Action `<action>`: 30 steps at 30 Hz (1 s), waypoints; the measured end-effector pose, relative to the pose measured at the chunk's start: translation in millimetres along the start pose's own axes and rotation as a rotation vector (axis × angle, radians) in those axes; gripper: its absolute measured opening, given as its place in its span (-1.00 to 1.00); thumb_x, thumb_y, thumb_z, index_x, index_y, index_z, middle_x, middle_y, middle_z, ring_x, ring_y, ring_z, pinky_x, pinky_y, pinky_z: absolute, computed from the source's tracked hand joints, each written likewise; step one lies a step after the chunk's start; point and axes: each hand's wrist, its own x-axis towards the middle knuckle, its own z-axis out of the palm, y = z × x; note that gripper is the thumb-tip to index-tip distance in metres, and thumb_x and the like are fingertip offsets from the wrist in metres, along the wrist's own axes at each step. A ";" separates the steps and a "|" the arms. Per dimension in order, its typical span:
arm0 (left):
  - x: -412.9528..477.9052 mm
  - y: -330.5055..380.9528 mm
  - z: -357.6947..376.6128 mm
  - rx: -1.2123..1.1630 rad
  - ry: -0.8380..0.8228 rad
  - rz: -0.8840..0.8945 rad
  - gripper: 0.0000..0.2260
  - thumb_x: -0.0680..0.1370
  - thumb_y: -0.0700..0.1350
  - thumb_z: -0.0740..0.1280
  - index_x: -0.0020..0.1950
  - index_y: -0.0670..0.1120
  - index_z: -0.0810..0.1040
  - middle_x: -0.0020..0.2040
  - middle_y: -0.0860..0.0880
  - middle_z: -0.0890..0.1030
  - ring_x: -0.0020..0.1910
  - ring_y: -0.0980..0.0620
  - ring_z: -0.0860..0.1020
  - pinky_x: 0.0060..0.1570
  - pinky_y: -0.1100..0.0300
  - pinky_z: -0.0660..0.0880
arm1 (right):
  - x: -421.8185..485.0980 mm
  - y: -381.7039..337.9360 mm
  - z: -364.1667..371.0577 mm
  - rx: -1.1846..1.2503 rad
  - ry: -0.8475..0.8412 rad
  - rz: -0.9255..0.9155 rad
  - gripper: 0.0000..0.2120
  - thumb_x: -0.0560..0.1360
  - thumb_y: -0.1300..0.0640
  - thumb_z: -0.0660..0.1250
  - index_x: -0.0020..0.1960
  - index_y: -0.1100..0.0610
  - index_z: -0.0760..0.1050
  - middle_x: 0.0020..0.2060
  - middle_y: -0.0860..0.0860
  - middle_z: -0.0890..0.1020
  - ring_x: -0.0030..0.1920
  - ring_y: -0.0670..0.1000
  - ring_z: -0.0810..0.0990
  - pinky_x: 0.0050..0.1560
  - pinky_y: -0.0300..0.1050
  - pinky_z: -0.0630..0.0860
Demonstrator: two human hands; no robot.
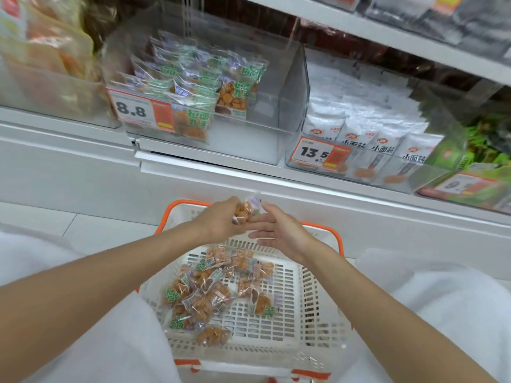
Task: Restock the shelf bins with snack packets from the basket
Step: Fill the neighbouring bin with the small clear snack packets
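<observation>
Snack packet (244, 210) up over the far rim of the basket (305, 286), pinched in the left hand (221, 221). The right hand (279, 230) is spread flat and wide, fingers touching the packet. Loose packets (204, 295) crowd the basket's left side. Above, the clear bin (279, 106) is stocked along its left wall.

White lattice basket (290, 277), orange rim; packets (204, 294) orange, green-labelled, seemingly clear.

1. Your basket (276, 330): matt white slotted plastic, orange plastic rim.
2. Your snack packets (201, 297): glossy clear film, crinkled.
3. The shelf bin (293, 87): clear, smooth, glossy plastic.
4. The white packets (384, 142): smooth film.
</observation>
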 end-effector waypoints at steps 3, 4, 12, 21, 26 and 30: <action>7.7 2.9 -11.7 -0.322 0.029 -0.085 -0.73 0.53 -0.13 0.42 0.17 -0.08 0.42 0.15 -0.05 0.55 -0.03 -0.03 0.59 -0.08 0.05 0.54 | 8.9 -1.8 0.5 -0.006 0.183 -0.082 -0.63 0.60 -0.09 0.24 0.20 0.19 0.49 0.10 0.17 0.62 0.01 0.07 0.61 0.03 -0.08 0.57; 8.4 6.9 -14.6 -0.436 -0.007 -0.091 -0.77 0.54 -0.14 0.40 0.15 -0.06 0.45 0.13 -0.03 0.55 -0.05 0.01 0.59 -0.12 0.11 0.54 | 12.2 -0.5 0.1 -0.009 0.190 -0.087 -0.62 0.58 -0.11 0.26 0.23 0.15 0.47 0.13 0.14 0.59 0.06 0.06 0.61 0.07 -0.06 0.58; 12.3 19.0 -17.9 -0.430 0.168 -0.012 -0.62 0.59 0.20 0.19 -0.13 -0.09 0.56 -0.19 -0.05 0.62 -0.24 0.03 0.58 -0.25 0.17 0.59 | 18.9 5.1 17.0 0.103 0.140 -0.254 -0.66 0.63 0.00 0.22 0.15 0.25 0.57 -0.04 0.15 0.70 -0.05 0.08 0.70 -0.05 -0.13 0.62; 10.0 26.6 -30.7 -0.495 0.152 0.057 -0.58 0.62 0.19 0.11 -0.02 -0.10 0.59 -0.18 0.00 0.61 -0.28 0.17 0.56 -0.07 0.13 0.52 | 6.9 -17.1 6.6 0.012 0.186 -0.388 -0.75 0.52 0.00 0.40 -0.03 0.20 0.55 0.00 0.19 0.68 0.04 0.18 0.67 0.00 -0.02 0.63; 4.9 39.2 -49.8 -0.558 0.273 0.237 -0.72 0.65 -0.04 0.21 -0.08 -0.21 0.56 -0.18 -0.16 0.58 -0.17 0.04 0.54 -0.16 0.17 0.56 | -13.4 -54.4 3.1 -0.073 0.177 -0.530 -0.86 0.48 0.26 0.44 0.02 0.16 0.56 -0.16 0.02 0.71 -0.18 -0.14 0.68 -0.17 -0.31 0.55; 11.9 48.8 -92.3 -0.416 0.421 0.353 -0.65 0.59 0.02 0.30 -0.06 -0.31 0.51 -0.20 -0.13 0.59 -0.21 -0.05 0.55 -0.09 -0.01 0.51 | -20.9 -100.7 7.0 -0.194 0.228 -0.727 -0.75 0.44 0.28 0.48 0.09 0.12 0.56 -0.11 -0.07 0.70 -0.11 -0.17 0.68 -0.10 -0.32 0.53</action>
